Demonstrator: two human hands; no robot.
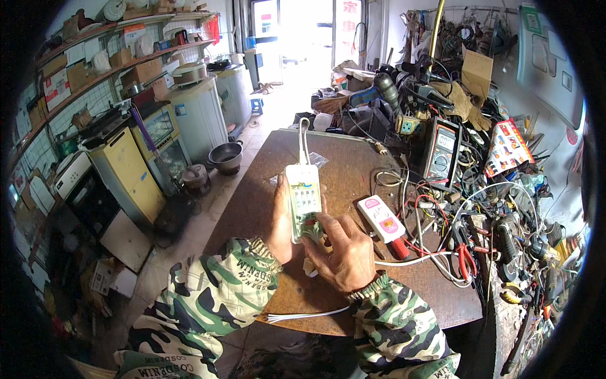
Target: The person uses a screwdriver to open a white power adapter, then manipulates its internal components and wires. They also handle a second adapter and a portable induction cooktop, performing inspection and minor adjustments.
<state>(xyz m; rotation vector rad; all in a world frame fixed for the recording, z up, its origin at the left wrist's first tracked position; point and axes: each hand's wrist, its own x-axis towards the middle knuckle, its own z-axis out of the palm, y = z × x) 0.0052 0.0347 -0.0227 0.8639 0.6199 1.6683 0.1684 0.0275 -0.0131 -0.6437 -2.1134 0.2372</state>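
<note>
Over the middle of the table, my left hand [278, 221] grips a white oblong casing [304, 197] by its sides. Its face lies exposed, with rows of small parts and a green area near the lower end. A white cord loop [303, 140] rises from the casing's top. My right hand [344, 251] is bent over the lower end, thumb and index finger close together against the inner parts. Whatever those fingertips pinch is hidden. Close to the table's front edge lies a white cable [306, 314] with split ends.
A white and pink box [381, 218] lies right of my hands, beside a red handle [399, 248]. Red-handled pliers [466, 262], tangled wires and a multimeter [440, 153] crowd the table's right side. A dark pot [226, 156] stands on the floor at left.
</note>
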